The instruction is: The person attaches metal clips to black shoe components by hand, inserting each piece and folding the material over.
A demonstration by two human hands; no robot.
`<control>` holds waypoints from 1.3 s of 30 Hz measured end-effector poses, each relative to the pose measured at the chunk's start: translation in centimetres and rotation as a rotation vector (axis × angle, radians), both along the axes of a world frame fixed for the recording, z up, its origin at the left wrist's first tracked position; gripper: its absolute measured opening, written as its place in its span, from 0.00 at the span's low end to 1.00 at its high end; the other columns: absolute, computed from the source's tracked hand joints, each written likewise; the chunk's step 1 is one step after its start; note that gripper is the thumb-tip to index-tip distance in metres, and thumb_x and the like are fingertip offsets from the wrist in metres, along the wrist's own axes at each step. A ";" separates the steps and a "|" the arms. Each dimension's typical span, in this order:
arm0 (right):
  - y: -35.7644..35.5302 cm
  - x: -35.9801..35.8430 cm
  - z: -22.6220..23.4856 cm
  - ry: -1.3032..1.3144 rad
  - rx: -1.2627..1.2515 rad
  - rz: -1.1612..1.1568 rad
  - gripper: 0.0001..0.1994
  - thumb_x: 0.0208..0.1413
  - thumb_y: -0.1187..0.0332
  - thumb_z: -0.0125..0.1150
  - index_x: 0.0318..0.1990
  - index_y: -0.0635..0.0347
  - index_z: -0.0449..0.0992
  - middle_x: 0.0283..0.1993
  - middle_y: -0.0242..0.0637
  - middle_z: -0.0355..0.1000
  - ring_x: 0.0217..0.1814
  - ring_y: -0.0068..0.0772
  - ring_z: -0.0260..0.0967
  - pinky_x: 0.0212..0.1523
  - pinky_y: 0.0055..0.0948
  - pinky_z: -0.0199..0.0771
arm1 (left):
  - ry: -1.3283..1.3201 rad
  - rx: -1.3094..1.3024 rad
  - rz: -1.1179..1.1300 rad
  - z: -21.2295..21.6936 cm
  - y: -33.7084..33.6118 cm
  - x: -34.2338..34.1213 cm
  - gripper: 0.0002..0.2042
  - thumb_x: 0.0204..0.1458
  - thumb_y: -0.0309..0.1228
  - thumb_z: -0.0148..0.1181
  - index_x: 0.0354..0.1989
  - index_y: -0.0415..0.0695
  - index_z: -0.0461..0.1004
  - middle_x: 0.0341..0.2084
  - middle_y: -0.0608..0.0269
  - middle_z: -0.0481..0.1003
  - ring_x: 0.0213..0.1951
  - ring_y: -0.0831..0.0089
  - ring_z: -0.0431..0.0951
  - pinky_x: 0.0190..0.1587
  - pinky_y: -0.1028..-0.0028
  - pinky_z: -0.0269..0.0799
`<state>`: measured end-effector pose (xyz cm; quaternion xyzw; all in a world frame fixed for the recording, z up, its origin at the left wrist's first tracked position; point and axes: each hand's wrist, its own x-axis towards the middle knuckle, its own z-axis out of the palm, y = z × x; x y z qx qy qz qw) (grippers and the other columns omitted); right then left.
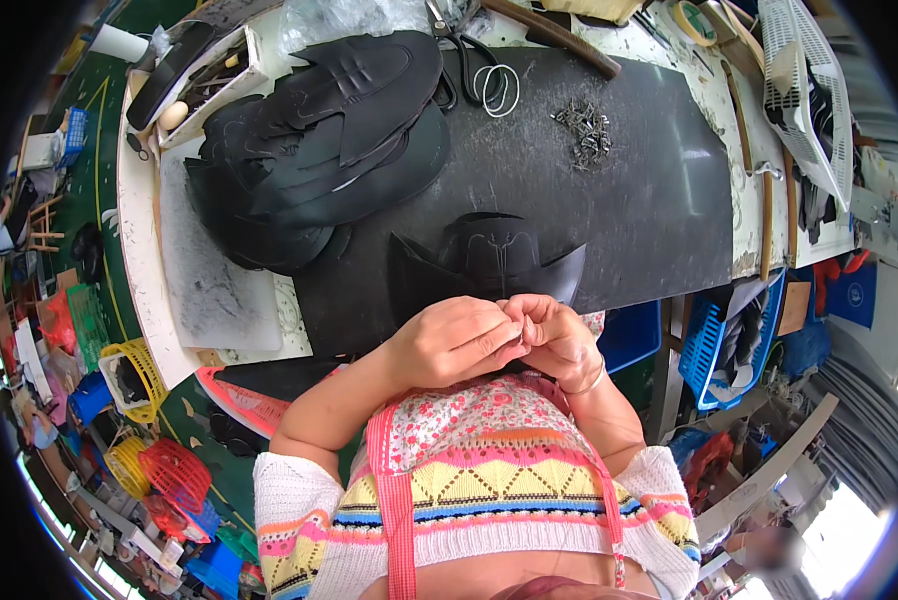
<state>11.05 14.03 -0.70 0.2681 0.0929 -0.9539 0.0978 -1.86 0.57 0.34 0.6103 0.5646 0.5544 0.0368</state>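
My left hand and my right hand meet at the table's front edge, fingertips pinched together and touching. Whatever they pinch is too small or hidden to make out. Just beyond my fingers lies a black shoe upper, its wings spread to both sides and pale threads showing at its middle. The hands cover its near part. A stack of similar black uppers is heaped at the left. On the dark mat, a small pile of metal bits sits at the far right.
Black-handled scissors and pale rubber rings lie beyond the stack. A wooden handle crosses the far edge. An open box stands far left, a white basket far right. Blue bins sit below the table's right side.
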 end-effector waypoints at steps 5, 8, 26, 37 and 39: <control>0.0 -0.1 0.1 0.072 -0.133 0.021 0.01 0.51 0.78 0.58 0.31 0.66 0.73 0.33 0.33 0.68 0.32 0.25 0.67 0.34 0.19 0.65 | 0.132 0.086 -0.050 0.0 -0.1 -0.8 0.11 0.38 0.20 0.68 0.32 0.31 0.76 0.28 0.56 0.75 0.29 0.63 0.78 0.31 0.70 0.77; -0.1 0.0 -0.6 0.152 -0.158 0.047 0.05 0.52 0.74 0.60 0.32 0.66 0.73 0.35 0.34 0.69 0.33 0.26 0.67 0.30 0.19 0.63 | 0.230 0.104 -0.076 -0.1 -0.5 -1.3 0.12 0.35 0.20 0.67 0.31 0.31 0.76 0.28 0.54 0.75 0.29 0.63 0.79 0.32 0.70 0.77; 0.6 -4.2 -1.5 -0.125 1.051 -0.227 0.04 0.54 0.83 0.53 0.35 0.69 0.74 0.31 0.36 0.73 0.29 0.24 0.74 0.29 0.20 0.76 | -0.138 -0.380 0.503 -2.6 2.8 -1.7 0.07 0.49 0.24 0.59 0.35 0.36 0.69 0.31 0.54 0.71 0.35 0.56 0.72 0.40 0.62 0.68; 0.7 -4.3 -1.4 -0.166 1.081 -0.165 0.04 0.53 0.84 0.53 0.33 0.69 0.74 0.28 0.36 0.72 0.26 0.23 0.72 0.26 0.19 0.74 | -0.783 -0.413 0.323 -2.9 2.8 -1.7 0.04 0.56 0.23 0.55 0.33 0.35 0.68 0.26 0.58 0.77 0.29 0.78 0.78 0.30 0.78 0.71; 0.5 -4.5 -1.4 -0.202 1.094 -0.159 0.04 0.53 0.84 0.54 0.33 0.69 0.73 0.27 0.35 0.72 0.25 0.23 0.72 0.26 0.18 0.73 | -0.817 -0.338 0.287 -2.9 2.9 -1.6 0.03 0.55 0.21 0.55 0.33 0.35 0.68 0.27 0.60 0.76 0.32 0.80 0.77 0.33 0.80 0.72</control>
